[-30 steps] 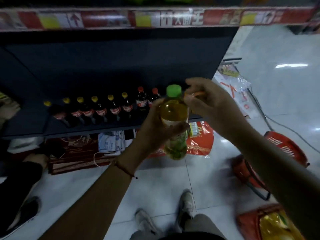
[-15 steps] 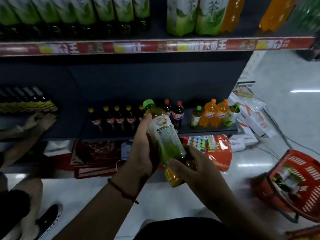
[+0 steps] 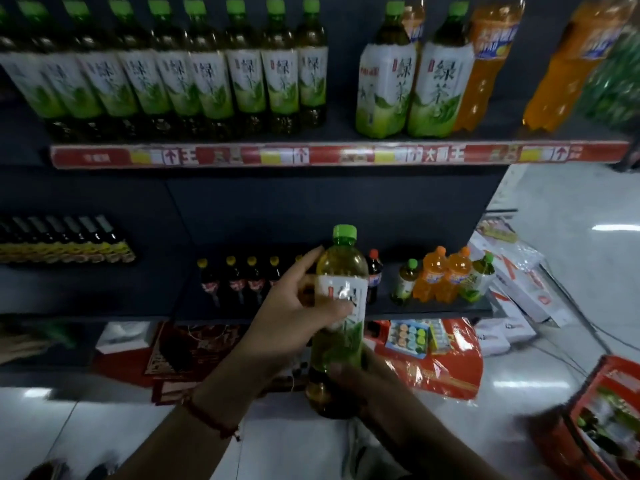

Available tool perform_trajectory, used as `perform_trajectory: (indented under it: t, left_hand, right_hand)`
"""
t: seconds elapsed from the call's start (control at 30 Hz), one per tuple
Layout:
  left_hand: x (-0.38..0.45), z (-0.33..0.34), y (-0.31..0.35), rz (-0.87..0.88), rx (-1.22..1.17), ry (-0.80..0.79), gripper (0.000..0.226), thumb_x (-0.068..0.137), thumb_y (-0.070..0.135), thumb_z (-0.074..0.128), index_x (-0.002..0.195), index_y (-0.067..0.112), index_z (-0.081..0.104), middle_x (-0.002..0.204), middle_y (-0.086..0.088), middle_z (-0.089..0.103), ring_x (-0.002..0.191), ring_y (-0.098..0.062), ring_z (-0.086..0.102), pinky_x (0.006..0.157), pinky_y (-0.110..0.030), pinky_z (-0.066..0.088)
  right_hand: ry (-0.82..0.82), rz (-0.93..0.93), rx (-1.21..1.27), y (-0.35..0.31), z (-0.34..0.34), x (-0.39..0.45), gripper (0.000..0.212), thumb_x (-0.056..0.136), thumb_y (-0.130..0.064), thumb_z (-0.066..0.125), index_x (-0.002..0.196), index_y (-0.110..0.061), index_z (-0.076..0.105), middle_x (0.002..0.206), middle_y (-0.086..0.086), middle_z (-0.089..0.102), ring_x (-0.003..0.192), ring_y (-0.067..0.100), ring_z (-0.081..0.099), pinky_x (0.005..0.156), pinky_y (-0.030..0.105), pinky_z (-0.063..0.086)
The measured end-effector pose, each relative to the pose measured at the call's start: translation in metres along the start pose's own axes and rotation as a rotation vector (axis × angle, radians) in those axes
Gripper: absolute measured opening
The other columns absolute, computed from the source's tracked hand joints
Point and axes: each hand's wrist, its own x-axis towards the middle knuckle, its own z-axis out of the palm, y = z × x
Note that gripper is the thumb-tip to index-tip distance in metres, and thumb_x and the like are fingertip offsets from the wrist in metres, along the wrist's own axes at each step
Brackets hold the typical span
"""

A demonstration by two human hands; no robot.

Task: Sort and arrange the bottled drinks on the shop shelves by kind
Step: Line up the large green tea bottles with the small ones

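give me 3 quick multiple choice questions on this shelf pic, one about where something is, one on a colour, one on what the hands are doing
1. Where do the two small orange bottles stand?
A. upper shelf, far left
B. lower shelf, right end
C. in the basket

2. What colour is the held bottle's cap?
A. green
B. red
C. yellow

3. How is the held bottle held?
A. left hand alone
B. right hand alone
C. both hands

Answers:
1 B: the orange bottles stand at the right end of the lower shelf, between small green-capped ones.
2 A: the cap on the held bottle is bright green.
3 C: the left hand grips its label and the right hand grips it near the base.
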Motion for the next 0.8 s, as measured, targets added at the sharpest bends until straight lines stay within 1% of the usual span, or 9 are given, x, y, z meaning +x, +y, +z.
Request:
perform_trajectory:
  t: [0.07, 0.13, 0.27, 0.33, 0.43, 0.53, 0.63, 0.73, 0.8]
  left_hand:
    - [0.01, -0.004, 0.009, 0.059, 0.058, -0.001, 0.078, 0.077, 0.007, 0.079, 0.139, 0.037, 0.043, 0.106, 0.012, 0.072, 0.096, -0.002, 0.068, 0.07, -0.018, 0.056]
    - [0.025, -0.011, 0.021, 0.124, 0.079, 0.022, 0.08, 0.076, 0.01, 0.081, 0.141, 0.037, 0.042, 0.111, 0.011, 0.069, 0.098, -0.002, 0.068, 0.071, -0.017, 0.055]
    - [0.06, -0.028, 0.055, 0.296, 0.117, 0.056, 0.075, 0.078, 0.008, 0.08, 0.134, 0.041, 0.043, 0.115, 0.015, 0.068, 0.105, -0.004, 0.066, 0.079, -0.022, 0.056]
    - [0.082, -0.037, 0.079, 0.385, 0.193, 0.045, 0.075, 0.079, 0.011, 0.08, 0.134, 0.041, 0.041, 0.116, 0.02, 0.067, 0.106, -0.001, 0.065, 0.081, -0.019, 0.054]
    - [0.124, -0.05, 0.118, 0.539, 0.428, 0.07, 0.078, 0.077, 0.033, 0.082, 0.134, 0.052, 0.033, 0.125, 0.03, 0.058, 0.115, 0.008, 0.056, 0.091, -0.016, 0.049]
    - [0.176, -0.06, 0.15, 0.674, 0.702, 0.161, 0.086, 0.075, 0.053, 0.078, 0.145, 0.042, 0.028, 0.142, 0.021, 0.048, 0.129, 0.003, 0.045, 0.105, -0.03, 0.044]
    - [0.233, -0.065, 0.172, 0.738, 0.911, 0.258, 0.094, 0.075, 0.063, 0.072, 0.15, 0.032, 0.024, 0.147, 0.01, 0.045, 0.133, -0.006, 0.041, 0.109, -0.037, 0.04]
    - [0.284, -0.067, 0.18, 0.71, 1.013, 0.3, 0.097, 0.075, 0.063, 0.07, 0.151, 0.026, 0.024, 0.149, 0.003, 0.043, 0.136, -0.014, 0.038, 0.111, -0.042, 0.037]
    - [0.308, -0.064, 0.178, 0.721, 1.045, 0.314, 0.092, 0.078, 0.058, 0.071, 0.15, 0.025, 0.026, 0.153, -0.002, 0.037, 0.14, -0.015, 0.03, 0.118, -0.036, 0.025]
  right_hand:
    - [0.038, -0.081, -0.035, -0.01, -0.001, 0.012, 0.053, 0.075, -0.004, 0.072, 0.121, -0.023, 0.054, 0.096, 0.003, 0.075, 0.085, 0.017, 0.072, 0.07, 0.029, 0.057]
    - [0.071, -0.183, -0.073, -0.027, 0.0, 0.026, 0.054, 0.078, 0.004, 0.07, 0.12, -0.023, 0.052, 0.099, 0.008, 0.072, 0.082, 0.019, 0.072, 0.067, 0.03, 0.057]
    - [0.099, -0.389, -0.231, -0.079, 0.004, 0.057, 0.054, 0.073, 0.002, 0.077, 0.116, -0.019, 0.053, 0.086, 0.003, 0.071, 0.07, 0.018, 0.067, 0.061, 0.025, 0.054]
    - [0.129, -0.484, -0.345, -0.11, 0.004, 0.077, 0.056, 0.073, -0.003, 0.08, 0.118, -0.025, 0.055, 0.095, -0.001, 0.072, 0.084, 0.016, 0.07, 0.068, 0.028, 0.057]
    - [0.158, -0.609, -0.565, -0.162, 0.001, 0.109, 0.059, 0.07, -0.023, 0.083, 0.119, -0.038, 0.055, 0.106, -0.011, 0.07, 0.097, 0.01, 0.068, 0.078, 0.033, 0.057]
    - [0.253, -0.755, -0.695, -0.217, -0.006, 0.154, 0.055, 0.067, -0.028, 0.083, 0.115, -0.039, 0.058, 0.104, -0.013, 0.069, 0.096, 0.004, 0.065, 0.079, 0.031, 0.057]
    - [0.404, -0.87, -0.853, -0.261, -0.013, 0.205, 0.051, 0.061, -0.037, 0.082, 0.107, -0.037, 0.06, 0.105, -0.01, 0.062, 0.095, 0.007, 0.062, 0.078, 0.035, 0.056]
    - [0.566, -0.877, -0.923, -0.284, -0.02, 0.242, 0.06, 0.064, -0.034, 0.084, 0.118, -0.033, 0.056, 0.112, -0.013, 0.056, 0.103, 0.008, 0.056, 0.084, 0.024, 0.046]
    - [0.64, -0.904, -0.976, -0.288, -0.023, 0.259, 0.072, 0.07, -0.033, 0.081, 0.133, -0.028, 0.047, 0.126, -0.009, 0.053, 0.117, 0.012, 0.051, 0.095, 0.024, 0.042]
